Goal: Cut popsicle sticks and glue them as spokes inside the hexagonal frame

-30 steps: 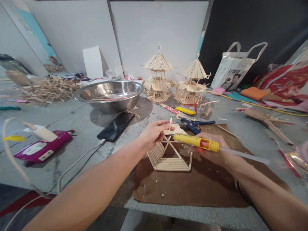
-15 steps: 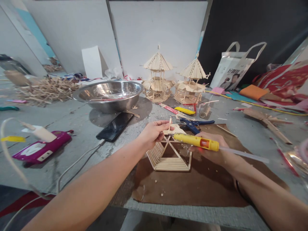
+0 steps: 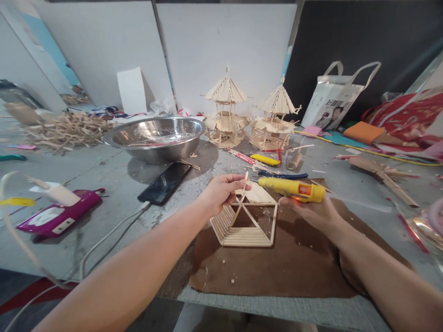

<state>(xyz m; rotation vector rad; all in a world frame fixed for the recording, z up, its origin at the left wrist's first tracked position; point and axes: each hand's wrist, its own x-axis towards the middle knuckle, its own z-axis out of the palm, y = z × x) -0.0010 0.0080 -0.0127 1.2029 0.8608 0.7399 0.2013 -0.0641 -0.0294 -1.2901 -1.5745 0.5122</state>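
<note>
Grey table (image 3: 110, 189), left to right: pile of sticks (image 3: 71, 131), toward the rear left corner; purple power strip (image 3: 57, 216), near the front left edge, white plug (image 3: 62, 193) fitted; steel bowl (image 3: 187, 150), toward the rear edge; black phone (image 3: 165, 182), in front of the bowl, cable attached. Left hand (image 3: 223, 193), over the left part of a brown mat (image 3: 277, 272) at the table's front edge: thumb and fingers pinched together on a short stick (image 3: 247, 176), held roughly upright. Six-sided stick frame (image 3: 247, 237), lying on the mat near its left edge, below and beside that hand; near side filled with parallel sticks. Two stick towers (image 3: 227, 124) (image 3: 275, 127), side by side near the rear edge; yellow knife (image 3: 266, 159), in front of them. Yellow glue gun (image 3: 285, 187), gripped in the closed right hand (image 3: 314, 213), above the mat, nozzle leftward, just beside the short stick. Blue pliers (image 3: 290, 175), partly hidden behind the gun. White bag (image 3: 328, 103), toward the rear right corner.
</note>
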